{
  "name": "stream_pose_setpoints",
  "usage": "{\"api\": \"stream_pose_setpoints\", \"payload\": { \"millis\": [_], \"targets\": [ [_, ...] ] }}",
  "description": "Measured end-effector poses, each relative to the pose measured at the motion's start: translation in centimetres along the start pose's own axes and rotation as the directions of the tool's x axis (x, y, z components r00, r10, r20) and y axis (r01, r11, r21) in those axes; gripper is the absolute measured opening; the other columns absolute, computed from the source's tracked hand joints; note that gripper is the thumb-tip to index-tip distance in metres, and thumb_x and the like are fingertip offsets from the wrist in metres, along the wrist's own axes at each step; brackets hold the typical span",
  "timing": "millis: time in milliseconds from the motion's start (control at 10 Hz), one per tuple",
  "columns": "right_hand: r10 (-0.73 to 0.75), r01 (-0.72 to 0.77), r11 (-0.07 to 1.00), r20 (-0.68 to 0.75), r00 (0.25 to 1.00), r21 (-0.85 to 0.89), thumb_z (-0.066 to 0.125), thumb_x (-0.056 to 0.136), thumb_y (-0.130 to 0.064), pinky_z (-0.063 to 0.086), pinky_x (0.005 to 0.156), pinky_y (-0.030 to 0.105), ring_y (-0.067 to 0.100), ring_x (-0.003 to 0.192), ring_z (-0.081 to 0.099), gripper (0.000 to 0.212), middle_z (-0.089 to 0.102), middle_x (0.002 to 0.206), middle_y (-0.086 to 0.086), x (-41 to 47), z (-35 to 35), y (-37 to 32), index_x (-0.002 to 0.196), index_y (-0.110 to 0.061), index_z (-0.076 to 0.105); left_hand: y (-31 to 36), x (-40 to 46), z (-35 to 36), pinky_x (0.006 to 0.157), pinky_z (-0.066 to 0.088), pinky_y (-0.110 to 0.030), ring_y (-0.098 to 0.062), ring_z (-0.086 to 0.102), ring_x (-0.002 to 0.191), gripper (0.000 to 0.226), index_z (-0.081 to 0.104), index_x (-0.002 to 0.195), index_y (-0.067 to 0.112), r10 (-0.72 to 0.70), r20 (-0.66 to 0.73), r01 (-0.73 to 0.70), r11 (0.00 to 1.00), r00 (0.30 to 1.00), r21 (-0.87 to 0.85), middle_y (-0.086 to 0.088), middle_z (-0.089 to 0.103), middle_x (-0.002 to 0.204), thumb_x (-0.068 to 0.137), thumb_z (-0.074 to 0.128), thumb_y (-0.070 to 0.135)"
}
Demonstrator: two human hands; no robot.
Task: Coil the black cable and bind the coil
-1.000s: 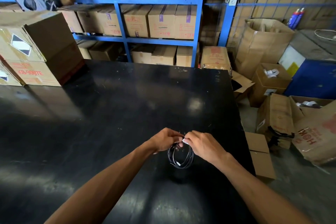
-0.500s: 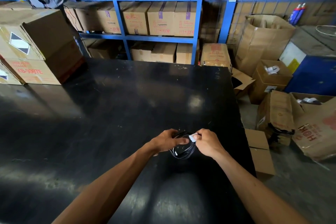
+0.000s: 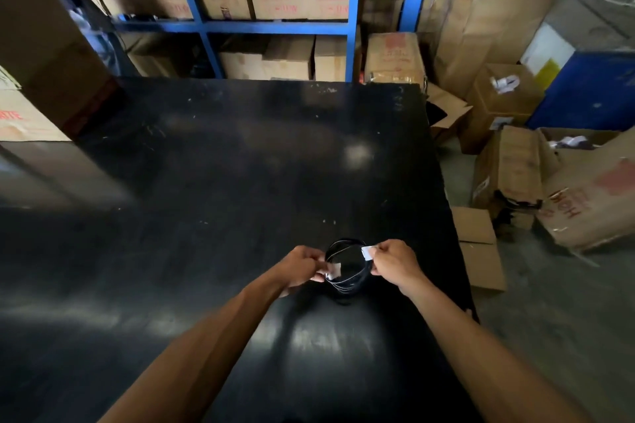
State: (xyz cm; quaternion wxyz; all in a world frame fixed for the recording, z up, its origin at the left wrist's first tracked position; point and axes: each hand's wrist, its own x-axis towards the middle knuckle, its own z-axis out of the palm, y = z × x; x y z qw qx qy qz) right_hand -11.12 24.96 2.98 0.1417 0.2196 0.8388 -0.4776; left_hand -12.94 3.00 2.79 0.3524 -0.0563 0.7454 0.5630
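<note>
The black cable (image 3: 347, 280) is wound into a small round coil and held just above the black table (image 3: 220, 182) near its right edge. My left hand (image 3: 298, 266) pinches the coil's left side, where a pale tab (image 3: 333, 271) wraps the strands. My right hand (image 3: 391, 259) grips the right side, with a second white tab (image 3: 367, 252) between its fingertips. The coil's lower arc blends into the dark tabletop.
A large cardboard box (image 3: 44, 55) stands on the table's far left. Blue shelving (image 3: 275, 26) stacked with cartons rises behind the table. Several open and crushed boxes (image 3: 515, 175) lie on the floor to the right, with a blue bin (image 3: 584, 93) beyond.
My hands were together at the top of the coil; now they have drawn apart to its left and right sides, each at a white tab. The coil has tilted flatter and the camera dipped.
</note>
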Motion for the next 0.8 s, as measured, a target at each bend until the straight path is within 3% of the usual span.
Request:
{"api": "stream_pose_setpoints", "payload": {
  "millis": [100, 200, 300, 400, 500, 600, 800],
  "targets": [
    [0.096, -0.097, 0.995, 0.033, 0.995, 0.031, 0.057, 0.094, -0.012, 0.062, 0.086, 0.049, 0.030, 0.074, 0.078, 0.027, 0.078, 0.075, 0.021, 1.7, -0.3, 1.7, 0.079, 0.002, 0.076, -0.2, 1.2, -0.1, 0.077, 0.058, -0.028, -0.015, 0.067, 0.078, 0.013, 0.071, 0.082, 0.007, -0.015, 0.071, 0.019, 0.998, 0.997, -0.059, -0.005, 0.070, 0.078, 0.093, 0.065, 0.003],
    [0.204, -0.217, 0.966, 0.099, 0.974, 0.141, 0.062, 0.097, -0.009, 0.063, 0.086, 0.047, 0.031, 0.077, 0.077, 0.020, 0.078, 0.085, 0.024, 3.0, 0.1, 2.9, 0.089, 0.002, 0.076, -0.5, 2.7, 0.1, 0.073, 0.059, -0.028, -0.016, 0.065, 0.077, 0.018, 0.072, 0.086, 0.009, -0.045, 0.011, 0.046, 0.997, 0.999, -0.055, -0.005, 0.068, 0.080, 0.095, 0.059, 0.000],
    [0.245, -0.274, 0.937, 0.152, 0.958, 0.217, 0.067, 0.096, -0.007, 0.064, 0.082, 0.043, 0.027, 0.075, 0.075, 0.018, 0.075, 0.088, 0.024, 3.7, 0.7, 3.6, 0.103, 0.009, 0.073, -0.7, 4.2, 0.9, 0.075, 0.061, -0.038, -0.020, 0.066, 0.072, 0.019, 0.071, 0.097, 0.006, -0.081, -0.111, 0.087, 0.995, 0.991, 0.047, -0.011, 0.070, 0.086, 0.095, 0.055, -0.003],
    [0.260, -0.294, 0.919, 0.159, 0.952, 0.261, 0.076, 0.090, -0.006, 0.065, 0.069, 0.034, 0.023, 0.066, 0.073, 0.010, 0.072, 0.080, 0.018, 3.9, 1.1, 3.8, 0.086, 0.003, 0.073, -1.1, 5.6, 1.8, 0.083, 0.061, -0.041, -0.031, 0.073, 0.079, 0.025, 0.074, 0.110, 0.007, -0.040, -0.246, 0.109, 0.956, 0.969, 0.274, -0.015, 0.076, 0.097, 0.093, 0.056, 0.005],
    [0.249, -0.273, 0.918, 0.118, 0.961, 0.286, 0.078, 0.085, -0.005, 0.065, 0.061, 0.028, 0.022, 0.064, 0.073, 0.012, 0.072, 0.075, 0.014, 4.5, 1.3, 4.0, 0.074, -0.005, 0.073, -1.0, 6.2, 2.3, 0.082, 0.059, -0.034, -0.033, 0.073, 0.089, 0.026, 0.077, 0.107, 0.011, -0.020, -0.369, 0.143, 0.940, 0.929, 0.308, -0.014, 0.077, 0.095, 0.087, 0.061, 0.012],
    [0.243, -0.266, 0.922, 0.115, 0.963, 0.280, 0.080, 0.083, -0.010, 0.064, 0.062, 0.029, 0.021, 0.067, 0.076, 0.007, 0.075, 0.078, 0.013, 4.8, 1.4, 4.4, 0.079, -0.006, 0.076, -1.1, 6.6, 2.5, 0.079, 0.050, -0.029, -0.031, 0.069, 0.097, 0.021, 0.078, 0.099, 0.018, 0.010, -0.420, 0.167, 0.908, 0.908, 0.384, -0.008, 0.077, 0.095, 0.082, 0.067, 0.022],
    [0.212, -0.231, 0.929, 0.095, 0.973, 0.290, 0.064, 0.101, -0.024, 0.060, 0.057, 0.025, 0.013, 0.061, 0.073, 0.018, 0.074, 0.083, 0.009, 3.8, 2.1, 5.4, 0.104, -0.009, 0.073, -2.4, 5.5, 1.9, 0.082, 0.047, -0.025, -0.023, 0.068, 0.102, 0.030, 0.076, 0.111, 0.017, 0.039, -0.451, 0.118, 0.943, 0.892, 0.313, -0.004, 0.075, 0.102, 0.087, 0.069, 0.034]
  ]
}}
